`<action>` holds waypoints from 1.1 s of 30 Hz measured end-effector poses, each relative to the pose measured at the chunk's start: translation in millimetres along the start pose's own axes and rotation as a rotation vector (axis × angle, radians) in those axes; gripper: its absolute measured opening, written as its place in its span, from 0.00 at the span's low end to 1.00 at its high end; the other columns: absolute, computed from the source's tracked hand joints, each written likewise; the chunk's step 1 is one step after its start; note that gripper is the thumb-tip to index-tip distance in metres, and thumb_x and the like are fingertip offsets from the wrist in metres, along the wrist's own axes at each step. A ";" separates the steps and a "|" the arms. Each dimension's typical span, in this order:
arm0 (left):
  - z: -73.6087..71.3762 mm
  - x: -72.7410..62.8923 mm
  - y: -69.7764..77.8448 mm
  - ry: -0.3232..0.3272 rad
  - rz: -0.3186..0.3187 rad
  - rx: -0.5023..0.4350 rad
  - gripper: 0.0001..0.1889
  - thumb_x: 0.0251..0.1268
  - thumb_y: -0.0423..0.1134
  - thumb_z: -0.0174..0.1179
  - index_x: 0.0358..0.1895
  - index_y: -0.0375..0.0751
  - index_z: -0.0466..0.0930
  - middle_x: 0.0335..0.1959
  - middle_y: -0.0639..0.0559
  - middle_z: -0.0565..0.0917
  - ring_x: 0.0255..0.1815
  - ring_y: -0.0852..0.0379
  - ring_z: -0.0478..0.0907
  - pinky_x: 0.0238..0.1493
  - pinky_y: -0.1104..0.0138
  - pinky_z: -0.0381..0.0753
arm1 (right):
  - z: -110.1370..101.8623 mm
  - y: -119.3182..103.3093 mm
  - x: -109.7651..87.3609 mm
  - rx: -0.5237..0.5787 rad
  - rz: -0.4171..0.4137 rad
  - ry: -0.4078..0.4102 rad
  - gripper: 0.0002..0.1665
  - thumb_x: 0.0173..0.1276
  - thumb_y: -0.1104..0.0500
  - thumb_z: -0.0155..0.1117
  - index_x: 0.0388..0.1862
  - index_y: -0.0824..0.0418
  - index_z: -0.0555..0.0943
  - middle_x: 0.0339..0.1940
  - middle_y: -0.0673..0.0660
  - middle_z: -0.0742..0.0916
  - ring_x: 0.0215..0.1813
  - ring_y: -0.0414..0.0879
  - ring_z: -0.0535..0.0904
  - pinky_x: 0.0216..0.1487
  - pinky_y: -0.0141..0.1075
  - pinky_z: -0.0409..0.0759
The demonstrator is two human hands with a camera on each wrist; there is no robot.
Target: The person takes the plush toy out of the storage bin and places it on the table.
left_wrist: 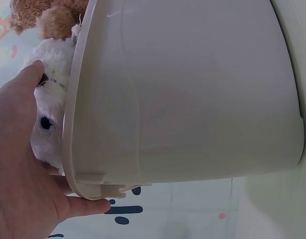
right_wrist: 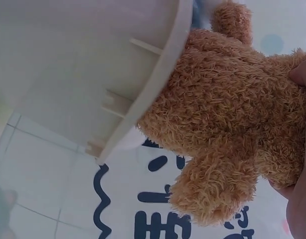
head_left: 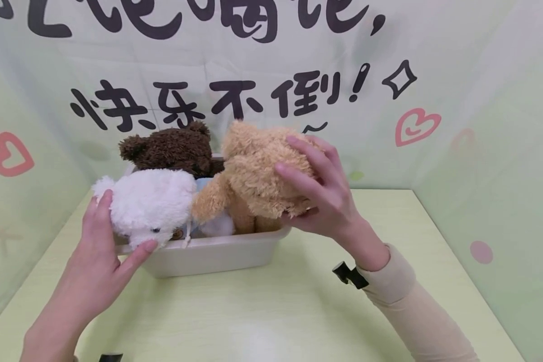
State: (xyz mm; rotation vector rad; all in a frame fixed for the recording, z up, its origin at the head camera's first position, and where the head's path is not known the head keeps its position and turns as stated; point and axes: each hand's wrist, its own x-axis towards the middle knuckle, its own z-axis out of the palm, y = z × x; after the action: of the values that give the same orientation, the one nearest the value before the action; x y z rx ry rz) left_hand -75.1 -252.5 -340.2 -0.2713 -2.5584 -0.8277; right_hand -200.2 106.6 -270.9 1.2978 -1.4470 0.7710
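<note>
- Tan bear (head_left: 258,166) at the bin's right end; its head is above the rim, its lower body down inside; one arm reaches toward the white toy (head_left: 151,201).
- Right hand (head_left: 328,191) grasping the tan bear by the head, fingers spread over the fur; the wrist view shows the thumb or a finger sunk into it.
- Left hand (head_left: 92,251) clasping the white toy's head, thumb on its muzzle; the left wrist view shows one finger below the rim, outside the bin.
- White toy at the bin's left end, face tipped down by the front rim; something light blue (head_left: 203,184) shows beside it.
- Brown bear (head_left: 174,151) behind the white toy, head above the rim.
- Bin (head_left: 217,259), whitish, on the table (head_left: 298,311); black lettering (head_left: 235,98) on the wall behind.
</note>
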 end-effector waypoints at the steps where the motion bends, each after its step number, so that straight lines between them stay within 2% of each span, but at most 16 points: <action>1: 0.0 0.7 0.1 0.004 0.008 -0.002 0.53 0.72 0.51 0.65 0.84 0.45 0.33 0.83 0.35 0.39 0.76 0.23 0.50 0.64 0.25 0.53 | -0.7 1.6 1.3 0.008 0.005 0.029 0.31 0.53 0.53 0.76 0.58 0.58 0.81 0.65 0.65 0.79 0.59 0.69 0.73 0.61 0.61 0.74; 7: 1.5 2.9 0.5 0.007 0.027 -0.030 0.54 0.70 0.49 0.67 0.84 0.46 0.35 0.83 0.34 0.41 0.76 0.23 0.50 0.71 0.31 0.48 | -7.4 10.0 10.1 0.029 0.032 0.185 0.28 0.59 0.47 0.75 0.57 0.56 0.84 0.67 0.60 0.80 0.60 0.67 0.73 0.61 0.61 0.73; 11: 0.3 2.2 0.7 -0.012 -0.003 -0.029 0.54 0.71 0.48 0.67 0.84 0.47 0.32 0.83 0.35 0.38 0.76 0.22 0.48 0.70 0.29 0.48 | -13.0 12.4 14.6 0.048 0.059 0.237 0.27 0.58 0.48 0.75 0.54 0.58 0.86 0.65 0.60 0.79 0.61 0.66 0.72 0.63 0.60 0.71; 16: -2.0 1.6 1.6 -0.022 -0.028 -0.013 0.54 0.72 0.49 0.66 0.84 0.48 0.31 0.84 0.36 0.37 0.74 0.20 0.51 0.65 0.25 0.52 | -22.1 11.4 17.2 0.065 0.093 0.271 0.23 0.61 0.50 0.75 0.54 0.55 0.87 0.62 0.68 0.77 0.63 0.70 0.72 0.65 0.60 0.72; 21: -3.2 0.5 0.7 -0.003 -0.030 -0.016 0.53 0.71 0.49 0.66 0.84 0.48 0.33 0.83 0.36 0.39 0.72 0.19 0.55 0.62 0.24 0.55 | -32.8 10.4 24.0 0.042 0.139 0.339 0.24 0.53 0.60 0.71 0.52 0.52 0.88 0.59 0.72 0.76 0.62 0.75 0.72 0.65 0.59 0.71; 24: -3.7 0.6 0.0 0.009 -0.023 -0.020 0.52 0.71 0.47 0.67 0.84 0.49 0.35 0.83 0.37 0.40 0.69 0.18 0.57 0.60 0.23 0.56 | -38.9 8.7 30.5 0.028 0.138 0.421 0.23 0.50 0.60 0.71 0.49 0.51 0.89 0.57 0.72 0.76 0.60 0.76 0.72 0.65 0.61 0.70; 29: -3.5 0.1 -0.1 0.002 -0.016 -0.019 0.51 0.71 0.46 0.66 0.84 0.49 0.36 0.83 0.37 0.40 0.69 0.18 0.57 0.56 0.22 0.58 | -52.7 6.1 33.4 -0.065 0.148 0.573 0.17 0.55 0.50 0.73 0.45 0.46 0.87 0.55 0.76 0.74 0.61 0.74 0.71 0.66 0.64 0.68; 31: -2.3 -0.7 -0.1 -0.006 -0.021 -0.014 0.51 0.72 0.45 0.66 0.84 0.49 0.35 0.83 0.37 0.40 0.68 0.18 0.59 0.52 0.22 0.60 | -58.6 7.2 31.4 -0.096 0.170 0.614 0.17 0.53 0.47 0.74 0.42 0.47 0.86 0.55 0.78 0.73 0.61 0.73 0.71 0.67 0.63 0.68; 33: -1.1 -1.5 -0.7 -0.013 -0.029 -0.011 0.51 0.72 0.45 0.65 0.84 0.49 0.34 0.83 0.37 0.40 0.65 0.17 0.62 0.49 0.23 0.63 | -64.0 9.4 29.6 -0.121 0.191 0.650 0.20 0.47 0.46 0.74 0.40 0.50 0.84 0.54 0.78 0.74 0.60 0.73 0.71 0.67 0.61 0.69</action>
State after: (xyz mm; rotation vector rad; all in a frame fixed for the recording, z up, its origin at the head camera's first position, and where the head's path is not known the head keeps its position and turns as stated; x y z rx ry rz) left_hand -73.6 -253.8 -340.4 -0.2449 -2.5760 -0.8537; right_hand -190.3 158.1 -222.7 0.7188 -1.0682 1.0907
